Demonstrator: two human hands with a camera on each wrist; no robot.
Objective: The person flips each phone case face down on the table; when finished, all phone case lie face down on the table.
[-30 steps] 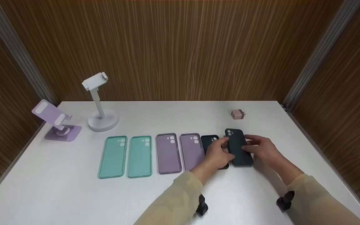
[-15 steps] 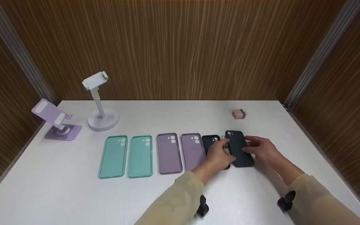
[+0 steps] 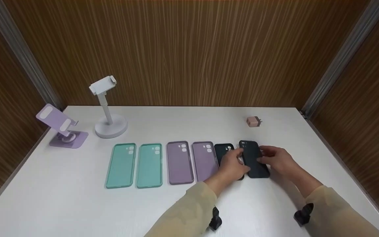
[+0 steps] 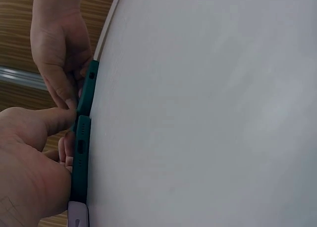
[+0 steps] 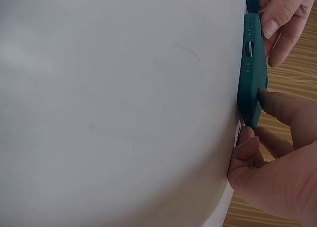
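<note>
In the head view a dark green phone case (image 3: 254, 163) lies at the right end of a row, its top leaning slightly left. My right hand (image 3: 280, 159) pinches its right edge, the thumb on its back. At its left edge my left hand (image 3: 232, 166) touches with forefinger and thumb spread along the side. Beneath the left hand is a second dark green phone case (image 3: 221, 150), partly hidden. In the right wrist view the pinched phone case (image 5: 253, 71) shows its charging-port cutout, low over the white table (image 5: 124, 88). Both dark cases appear end-on in the left wrist view.
Two purple phone cases (image 3: 180, 164) and two mint phone cases (image 3: 121, 168) continue the row leftward. A white phone stand (image 3: 110, 126) and a purple phone stand (image 3: 58, 120) are at the back left. A pink charger plug (image 3: 253, 121) sits behind the dark cases. Wood-patterned panels enclose the table.
The dark green case in my right hand has come down and slightly towards me, flatter on the table. Both hands have stayed at its sides. The whole head view has shifted a little.
</note>
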